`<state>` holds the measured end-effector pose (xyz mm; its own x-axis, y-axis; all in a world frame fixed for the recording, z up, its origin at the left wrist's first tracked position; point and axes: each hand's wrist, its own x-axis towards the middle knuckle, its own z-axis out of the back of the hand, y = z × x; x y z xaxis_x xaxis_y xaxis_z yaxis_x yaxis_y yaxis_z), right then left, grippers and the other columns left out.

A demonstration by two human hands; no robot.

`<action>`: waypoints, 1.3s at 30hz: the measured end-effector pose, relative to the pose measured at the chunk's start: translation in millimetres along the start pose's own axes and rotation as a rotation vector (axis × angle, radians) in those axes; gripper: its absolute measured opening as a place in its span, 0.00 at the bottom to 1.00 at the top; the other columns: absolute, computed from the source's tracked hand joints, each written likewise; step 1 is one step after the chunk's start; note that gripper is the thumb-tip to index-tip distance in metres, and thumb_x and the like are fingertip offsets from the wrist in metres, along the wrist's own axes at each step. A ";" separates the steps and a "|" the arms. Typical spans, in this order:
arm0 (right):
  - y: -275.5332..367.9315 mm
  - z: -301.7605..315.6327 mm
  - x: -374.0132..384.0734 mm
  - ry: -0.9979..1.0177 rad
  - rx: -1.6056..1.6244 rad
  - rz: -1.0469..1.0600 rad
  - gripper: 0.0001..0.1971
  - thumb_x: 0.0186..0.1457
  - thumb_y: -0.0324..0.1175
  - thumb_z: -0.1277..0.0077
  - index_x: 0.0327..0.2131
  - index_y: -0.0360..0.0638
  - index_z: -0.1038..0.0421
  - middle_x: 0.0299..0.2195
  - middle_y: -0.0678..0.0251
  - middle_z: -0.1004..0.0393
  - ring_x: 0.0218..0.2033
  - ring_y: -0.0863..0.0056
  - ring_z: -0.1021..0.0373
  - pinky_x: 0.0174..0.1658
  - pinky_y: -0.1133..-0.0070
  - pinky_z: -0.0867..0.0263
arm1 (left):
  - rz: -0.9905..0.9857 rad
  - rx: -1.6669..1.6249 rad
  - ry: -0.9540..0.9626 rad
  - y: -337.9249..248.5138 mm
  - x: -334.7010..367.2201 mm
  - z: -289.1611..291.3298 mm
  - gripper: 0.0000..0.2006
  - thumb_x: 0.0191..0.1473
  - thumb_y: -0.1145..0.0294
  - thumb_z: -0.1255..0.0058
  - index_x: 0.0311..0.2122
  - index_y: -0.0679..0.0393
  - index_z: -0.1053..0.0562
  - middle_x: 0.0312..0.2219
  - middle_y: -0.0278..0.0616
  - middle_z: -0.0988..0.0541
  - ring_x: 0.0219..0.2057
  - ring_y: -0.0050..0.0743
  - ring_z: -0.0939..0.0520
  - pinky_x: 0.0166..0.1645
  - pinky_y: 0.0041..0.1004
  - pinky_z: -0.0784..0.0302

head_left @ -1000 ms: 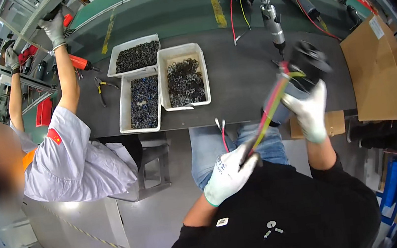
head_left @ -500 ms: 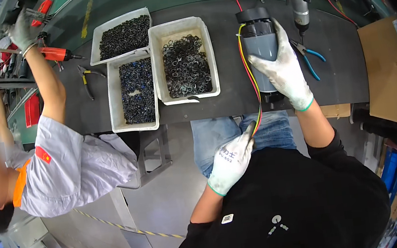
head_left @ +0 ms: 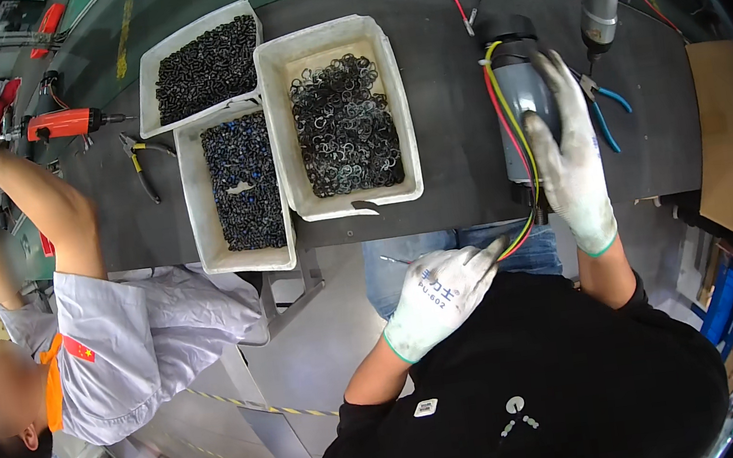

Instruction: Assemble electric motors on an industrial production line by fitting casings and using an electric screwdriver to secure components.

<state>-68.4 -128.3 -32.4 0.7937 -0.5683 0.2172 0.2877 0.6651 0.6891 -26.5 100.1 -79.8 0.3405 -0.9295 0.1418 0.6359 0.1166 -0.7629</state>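
A grey motor-like cylinder [head_left: 510, 92] with black end caps lies on the dark bench in front of me, one end toward me. My right hand [head_left: 569, 149], in a white glove, lies along its right side, with thumb and fingers on the casing. Red, yellow and black wires [head_left: 533, 181] run down the cylinder's left side and over the bench edge. My gloved left hand [head_left: 447, 292] pinches their lower end above my lap. A thin metal tip [head_left: 395, 260] sticks out on that hand's left; the rest is hidden.
Left of the cylinder stand white bins of black retaining rings [head_left: 345, 131], small black pieces [head_left: 205, 70] and dark blue-black pieces [head_left: 242, 185]. Blue-handled pliers [head_left: 606, 113] and a hanging power screwdriver [head_left: 600, 3] are at right. A co-worker [head_left: 142, 339] sits at left near a red power tool [head_left: 65, 124].
My view has shifted, so the bench things sit differently in the picture. My right hand has moved toward the cylinder's right side, its thumb drawn back. The thin metal tip now shows beside my left hand.
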 end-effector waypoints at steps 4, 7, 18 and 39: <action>-13.7 -1.0 -7.2 -0.109 -0.059 -0.020 0.25 0.65 0.25 0.54 0.65 0.35 0.37 0.68 0.44 0.42 0.70 0.50 0.45 0.70 0.64 0.49 | 0.006 0.042 -0.021 0.3 6.7 9.3 0.20 0.54 0.69 0.37 0.53 0.54 0.24 0.27 0.34 0.21 0.26 0.32 0.19 0.32 0.30 0.21; -12.5 -4.2 3.6 -0.124 0.003 0.000 0.23 0.66 0.26 0.55 0.63 0.34 0.36 0.66 0.44 0.40 0.70 0.49 0.45 0.70 0.64 0.48 | 0.064 0.089 -0.044 -3.5 11.6 5.9 0.17 0.56 0.65 0.39 0.50 0.57 0.22 0.28 0.39 0.19 0.28 0.39 0.17 0.35 0.34 0.20; -42.5 0.3 9.4 -0.272 0.021 0.150 0.19 0.66 0.28 0.52 0.59 0.34 0.32 0.64 0.43 0.38 0.68 0.50 0.42 0.68 0.63 0.45 | 0.317 0.481 -0.275 -33.5 26.5 101.8 0.11 0.55 0.62 0.37 0.42 0.52 0.19 0.33 0.39 0.17 0.32 0.40 0.16 0.41 0.36 0.21; -45.2 49.7 -80.7 -0.256 0.201 0.177 0.27 0.65 0.47 0.48 0.55 0.31 0.29 0.66 0.42 0.40 0.66 0.48 0.40 0.66 0.61 0.42 | 0.008 1.026 -0.210 25.5 103.9 128.9 0.13 0.52 0.62 0.36 0.40 0.58 0.18 0.41 0.52 0.16 0.41 0.51 0.15 0.47 0.42 0.19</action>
<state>-172.1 -136.6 -46.7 0.6548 -0.5726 0.4932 0.0265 0.6696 0.7422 114.3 51.6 -3.2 0.3981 -0.8595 0.3206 0.8821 0.4547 0.1235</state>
